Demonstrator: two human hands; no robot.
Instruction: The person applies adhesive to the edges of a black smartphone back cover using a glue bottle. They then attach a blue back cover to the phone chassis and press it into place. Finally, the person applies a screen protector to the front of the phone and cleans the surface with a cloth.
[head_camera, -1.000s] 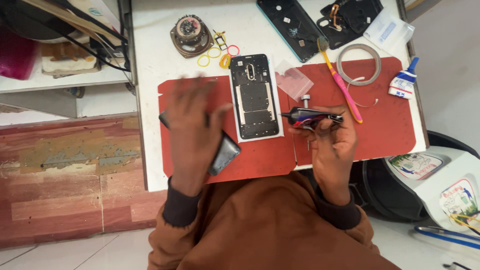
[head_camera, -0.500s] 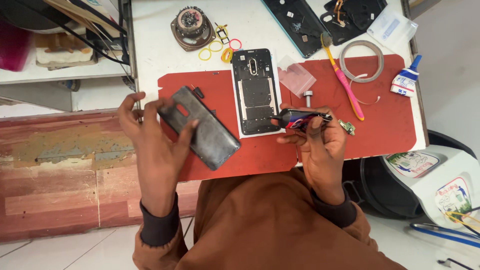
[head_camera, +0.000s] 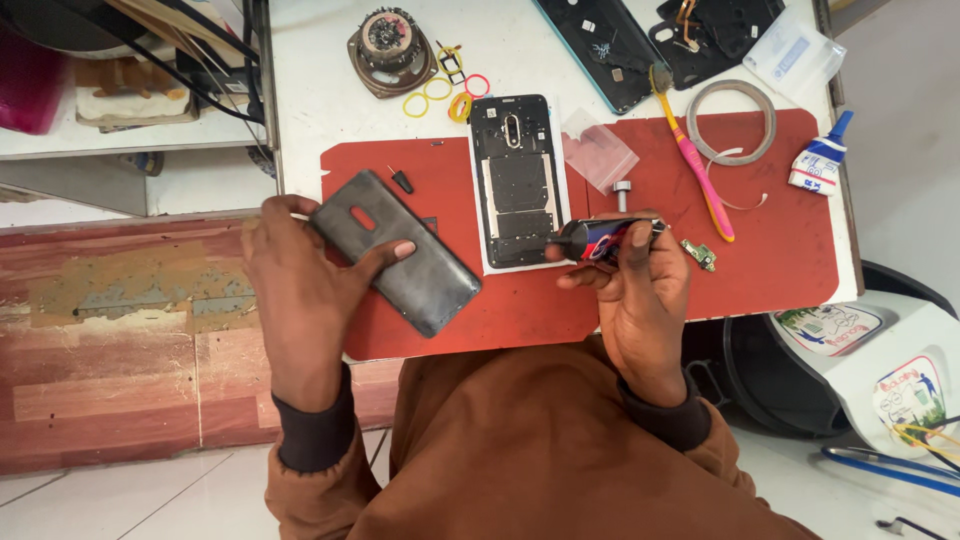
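Observation:
My left hand (head_camera: 300, 290) grips a dark grey phone back cover (head_camera: 395, 252), tilted over the left end of the red mat (head_camera: 780, 250). My right hand (head_camera: 640, 300) holds a small dark glue tube (head_camera: 598, 238), its tip close to the lower right edge of an opened phone (head_camera: 518, 185) lying face down on the mat. The tube's small cap (head_camera: 622, 190) stands on the mat just above my right hand.
On the white table (head_camera: 320, 110) lie a round speaker part (head_camera: 388, 38), coloured rubber bands (head_camera: 440, 95), a pink toothbrush (head_camera: 695, 170), a tape ring (head_camera: 730, 122), a second glue tube (head_camera: 822, 160), black phone frames (head_camera: 610, 45) and a small plastic bag (head_camera: 598, 150). A low shelf stands at left.
My left hand lifted the back cover from the mat's front edge and brought it up over the mat's left end. My right hand stayed beside the phone with the glue tube.

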